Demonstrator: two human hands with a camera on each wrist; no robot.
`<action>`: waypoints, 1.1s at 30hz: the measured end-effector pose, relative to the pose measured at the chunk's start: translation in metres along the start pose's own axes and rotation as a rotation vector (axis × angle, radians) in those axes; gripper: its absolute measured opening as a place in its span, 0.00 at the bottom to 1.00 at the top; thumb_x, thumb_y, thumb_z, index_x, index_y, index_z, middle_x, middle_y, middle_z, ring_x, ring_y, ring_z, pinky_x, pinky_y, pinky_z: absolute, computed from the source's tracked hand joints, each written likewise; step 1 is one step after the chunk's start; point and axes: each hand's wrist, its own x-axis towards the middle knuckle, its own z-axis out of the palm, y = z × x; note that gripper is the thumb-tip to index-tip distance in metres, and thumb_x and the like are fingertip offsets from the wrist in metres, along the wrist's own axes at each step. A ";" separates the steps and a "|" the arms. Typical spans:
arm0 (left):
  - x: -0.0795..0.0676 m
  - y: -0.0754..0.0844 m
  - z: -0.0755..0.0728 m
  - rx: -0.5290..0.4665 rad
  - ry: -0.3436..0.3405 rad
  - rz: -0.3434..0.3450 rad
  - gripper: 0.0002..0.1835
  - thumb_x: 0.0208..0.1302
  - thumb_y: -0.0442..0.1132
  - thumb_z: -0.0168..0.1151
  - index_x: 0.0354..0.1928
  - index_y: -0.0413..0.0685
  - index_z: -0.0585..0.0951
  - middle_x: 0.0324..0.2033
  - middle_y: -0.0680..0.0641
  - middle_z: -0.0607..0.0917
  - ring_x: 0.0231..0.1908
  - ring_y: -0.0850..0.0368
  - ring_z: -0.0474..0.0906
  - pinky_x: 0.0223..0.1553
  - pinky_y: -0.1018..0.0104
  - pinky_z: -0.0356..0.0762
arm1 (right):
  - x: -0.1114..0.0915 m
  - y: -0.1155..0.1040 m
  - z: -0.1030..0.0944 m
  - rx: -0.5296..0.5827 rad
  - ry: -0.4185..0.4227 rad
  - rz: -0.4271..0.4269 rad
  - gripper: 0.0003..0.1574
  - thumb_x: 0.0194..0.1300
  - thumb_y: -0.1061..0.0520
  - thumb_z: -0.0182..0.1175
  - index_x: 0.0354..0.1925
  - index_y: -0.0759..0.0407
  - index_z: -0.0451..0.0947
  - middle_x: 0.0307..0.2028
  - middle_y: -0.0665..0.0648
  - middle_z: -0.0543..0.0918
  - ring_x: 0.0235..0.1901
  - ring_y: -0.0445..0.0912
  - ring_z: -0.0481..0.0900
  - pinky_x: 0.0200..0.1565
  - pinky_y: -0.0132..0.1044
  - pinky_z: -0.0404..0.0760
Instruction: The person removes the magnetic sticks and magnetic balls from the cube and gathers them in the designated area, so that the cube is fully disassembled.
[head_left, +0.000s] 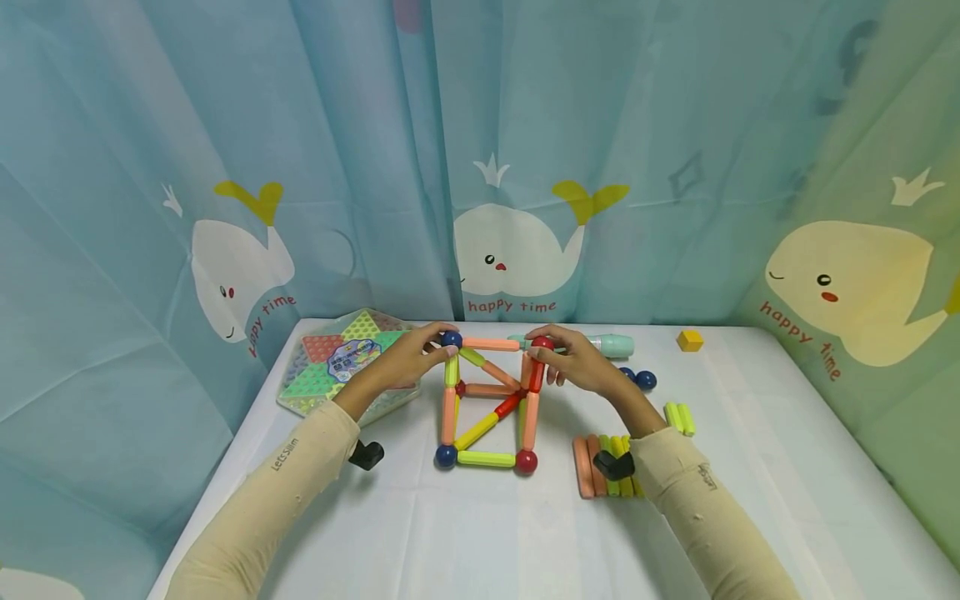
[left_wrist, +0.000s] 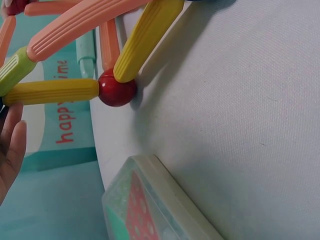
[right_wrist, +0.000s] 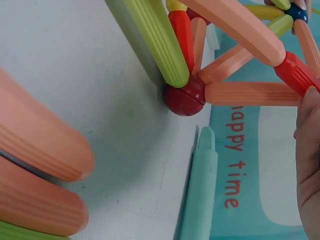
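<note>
The left hand [head_left: 409, 357] is pinching a blue ball [head_left: 452, 339], the right hand [head_left: 576, 360] a red ball [head_left: 543, 342] (both top corners). This is apparently steadying the frame [head_left: 507, 407].

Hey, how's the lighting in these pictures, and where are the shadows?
Head view: soft light, faint shadows on the tabletop near the sleeves; left wrist view: a soft-edged shadow beside the red ball joining two yellow sticks; right wrist view: one along the large lime-green stick.
</note>
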 end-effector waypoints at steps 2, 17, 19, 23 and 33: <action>0.000 0.000 0.000 0.000 -0.001 -0.001 0.24 0.76 0.52 0.54 0.70 0.57 0.70 0.56 0.46 0.81 0.52 0.49 0.78 0.54 0.54 0.78 | -0.001 0.000 -0.001 0.015 0.001 0.007 0.20 0.75 0.54 0.58 0.61 0.60 0.75 0.37 0.64 0.83 0.27 0.61 0.83 0.25 0.42 0.83; 0.001 -0.001 0.000 0.001 -0.009 0.013 0.27 0.77 0.53 0.53 0.71 0.51 0.69 0.57 0.46 0.81 0.52 0.50 0.77 0.53 0.55 0.78 | -0.009 -0.001 -0.005 0.062 -0.027 -0.032 0.27 0.68 0.61 0.64 0.64 0.64 0.72 0.52 0.68 0.81 0.40 0.51 0.83 0.37 0.40 0.87; 0.001 -0.001 0.000 0.000 -0.010 0.017 0.27 0.77 0.53 0.53 0.71 0.50 0.69 0.56 0.46 0.81 0.52 0.50 0.77 0.53 0.55 0.78 | -0.010 -0.001 -0.004 0.074 -0.027 -0.042 0.26 0.69 0.62 0.64 0.63 0.64 0.73 0.53 0.69 0.81 0.41 0.52 0.85 0.39 0.40 0.87; 0.001 -0.001 0.000 0.001 -0.010 0.020 0.27 0.77 0.52 0.52 0.71 0.50 0.69 0.57 0.46 0.81 0.51 0.50 0.77 0.52 0.55 0.78 | -0.009 -0.003 -0.003 0.075 -0.017 -0.047 0.24 0.69 0.63 0.63 0.62 0.65 0.73 0.52 0.70 0.81 0.40 0.53 0.86 0.41 0.46 0.88; 0.000 -0.002 0.000 0.000 -0.006 0.025 0.27 0.77 0.53 0.53 0.71 0.51 0.69 0.57 0.46 0.80 0.51 0.50 0.78 0.52 0.55 0.78 | -0.008 -0.004 0.001 0.005 0.007 -0.045 0.22 0.72 0.60 0.61 0.61 0.63 0.73 0.48 0.69 0.82 0.34 0.52 0.86 0.35 0.44 0.88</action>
